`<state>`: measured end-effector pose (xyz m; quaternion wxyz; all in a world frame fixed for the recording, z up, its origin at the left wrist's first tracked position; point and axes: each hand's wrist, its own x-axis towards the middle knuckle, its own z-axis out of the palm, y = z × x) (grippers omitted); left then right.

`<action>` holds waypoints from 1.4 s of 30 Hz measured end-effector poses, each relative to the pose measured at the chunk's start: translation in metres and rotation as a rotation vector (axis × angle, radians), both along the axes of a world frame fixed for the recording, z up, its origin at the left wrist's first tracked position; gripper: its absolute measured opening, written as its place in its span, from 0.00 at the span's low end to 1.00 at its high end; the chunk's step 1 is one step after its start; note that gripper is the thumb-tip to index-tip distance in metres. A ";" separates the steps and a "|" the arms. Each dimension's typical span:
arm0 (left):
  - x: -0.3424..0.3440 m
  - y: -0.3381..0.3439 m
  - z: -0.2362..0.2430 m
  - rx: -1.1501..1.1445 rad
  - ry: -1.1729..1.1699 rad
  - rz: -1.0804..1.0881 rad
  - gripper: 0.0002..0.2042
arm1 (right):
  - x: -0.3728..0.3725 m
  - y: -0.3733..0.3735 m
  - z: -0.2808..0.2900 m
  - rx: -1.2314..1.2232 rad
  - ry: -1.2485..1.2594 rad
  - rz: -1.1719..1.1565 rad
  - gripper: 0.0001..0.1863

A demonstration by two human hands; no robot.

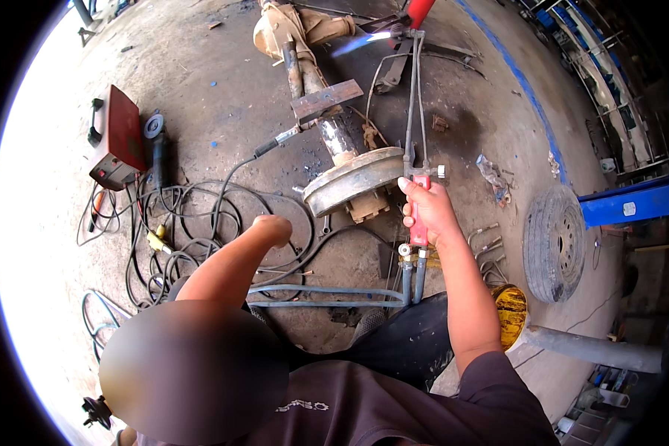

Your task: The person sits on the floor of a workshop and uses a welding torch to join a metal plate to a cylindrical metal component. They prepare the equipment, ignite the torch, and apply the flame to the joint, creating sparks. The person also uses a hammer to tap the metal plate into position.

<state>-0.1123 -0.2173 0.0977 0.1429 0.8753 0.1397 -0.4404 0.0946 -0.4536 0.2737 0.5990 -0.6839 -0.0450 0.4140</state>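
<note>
My right hand (pixel 430 211) is wrapped round the red handle of a gas cutting torch (pixel 419 232), held upright. The torch's two long tubes run up to its head, where a blue-white flame (pixel 362 43) points left. Blue hoses (pixel 327 294) leave the handle's lower end and bend left. Below the brake drum (pixel 357 177) of a rusty vehicle axle, my left hand (pixel 273 230) is closed. Its fingers are turned away, so what it may hold is hidden. A flat steel bar (pixel 328 101) lies across the axle, with a cable clamp (pixel 279 140) close under it.
A red welding machine (pixel 119 141) and an angle grinder (pixel 157 152) stand on the left, beside coiled black cables (pixel 193 223). To the right are a wheel (pixel 554 244), a blue beam (pixel 632 202) and a yellow bucket (pixel 511 316). A red cylinder-shaped object (pixel 419 12) is at the top.
</note>
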 end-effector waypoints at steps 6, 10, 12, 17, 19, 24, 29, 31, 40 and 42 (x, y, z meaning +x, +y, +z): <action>-0.042 0.049 -0.023 0.216 0.257 0.294 0.18 | 0.007 -0.008 -0.005 0.015 0.012 0.009 0.13; -0.033 0.031 -0.003 0.535 0.051 0.227 0.17 | 0.005 -0.005 -0.008 0.044 0.045 0.031 0.14; 0.012 0.011 0.044 0.400 -0.229 0.319 0.14 | 0.006 -0.006 -0.008 0.027 0.044 0.043 0.14; 0.053 -0.075 0.158 -0.166 -1.314 0.031 0.17 | 0.004 -0.008 -0.002 0.020 0.034 0.010 0.14; 0.046 -0.102 0.169 -0.353 -1.486 -0.241 0.24 | 0.001 -0.007 0.003 0.016 0.035 0.002 0.14; 0.043 -0.137 0.162 -0.502 -1.404 -0.333 0.21 | -0.001 -0.009 0.005 0.020 0.041 0.009 0.14; 0.044 -0.145 0.151 -0.399 -1.373 -0.337 0.15 | -0.002 -0.011 0.005 0.022 0.037 -0.003 0.13; 0.043 -0.146 0.150 -0.380 -1.397 -0.308 0.14 | -0.002 -0.011 0.004 0.030 0.039 0.004 0.13; 0.040 -0.143 0.154 -0.314 -1.390 -0.294 0.12 | -0.002 -0.007 0.003 0.018 0.013 0.040 0.13; 0.040 -0.144 0.153 -0.320 -1.411 -0.257 0.13 | -0.004 -0.006 0.004 0.016 0.003 0.032 0.13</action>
